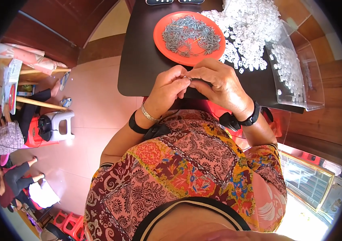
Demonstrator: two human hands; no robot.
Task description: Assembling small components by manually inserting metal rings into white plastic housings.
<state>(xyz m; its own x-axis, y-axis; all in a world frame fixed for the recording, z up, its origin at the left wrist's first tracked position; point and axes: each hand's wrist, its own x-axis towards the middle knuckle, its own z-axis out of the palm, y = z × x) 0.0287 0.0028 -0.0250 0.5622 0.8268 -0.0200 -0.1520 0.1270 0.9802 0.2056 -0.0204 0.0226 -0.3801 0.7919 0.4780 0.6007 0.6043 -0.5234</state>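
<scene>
My left hand (167,89) and my right hand (222,85) meet over the near edge of the dark table (139,52). The thumb and fingers of each are pinched together, and the fingertips touch. Between them is a tiny piece, too small and too covered to name. Just beyond my hands lies a round orange-red plate (158,40) with a spread of small grey metal pieces (175,39), thin and short, plus a few yellowish slivers. A large heap of small white plastic pieces (255,26) covers the table right of the plate.
At the table's right edge stands a clear plastic bin (316,86) holding more white pieces (287,72). Dark shoes (191,1) show at the far edge. Other people sit at the left, near a white stool (61,125). Red stools (74,225) stand at lower left.
</scene>
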